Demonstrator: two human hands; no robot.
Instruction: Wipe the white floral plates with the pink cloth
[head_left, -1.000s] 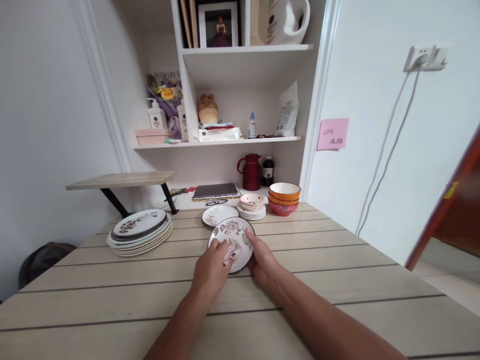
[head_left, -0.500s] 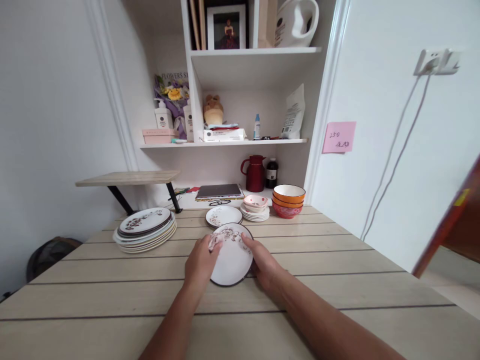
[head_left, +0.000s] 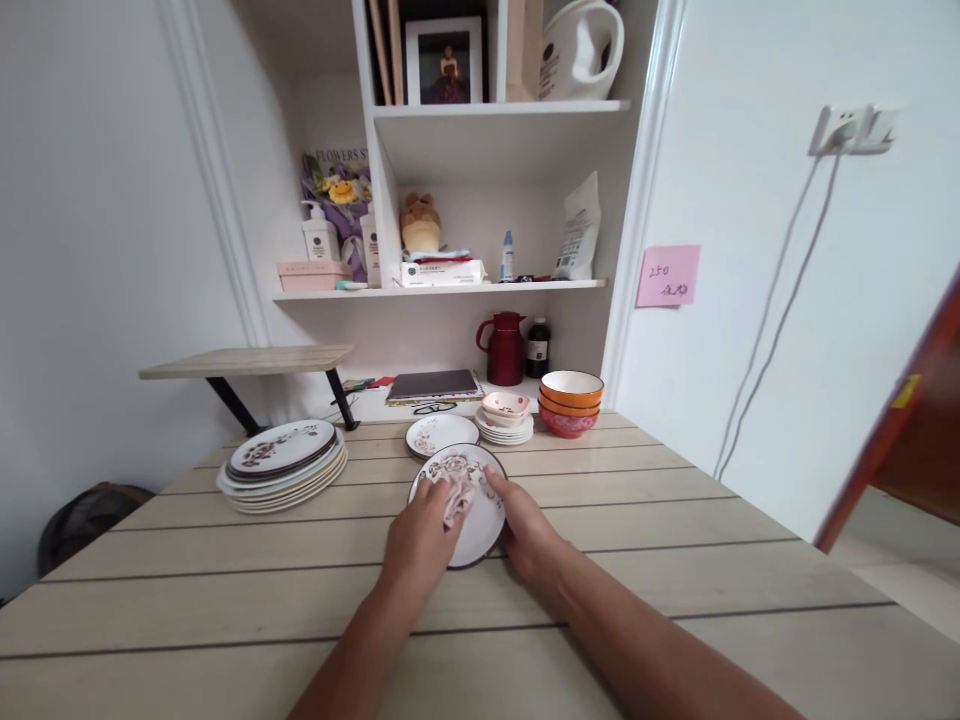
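A white plate (head_left: 480, 518) with a dark rim and brown flower pattern is tilted towards me above the table. My right hand (head_left: 525, 525) grips its right edge, thumb on the face and fingers behind. My left hand (head_left: 424, 530) is closed on a crumpled pale pink cloth (head_left: 457, 500) and presses it against the plate's face. Just behind is a small stack of similar plates (head_left: 442, 435). To the left stands a taller stack of plates (head_left: 285, 447), the top ones patterned and dark-rimmed.
Small white dishes (head_left: 504, 430) carry a pink patterned bowl (head_left: 506, 405). Stacked orange and red bowls (head_left: 570, 405) stand to their right. A raised wooden shelf (head_left: 247, 361) on black legs is at the back left. A red jug (head_left: 505, 350) stands behind the table (head_left: 645, 540).
My left hand has slid the cloth rightward across the plate's face, from its left edge towards the middle. The right hand keeps its hold; the view has shifted slightly.
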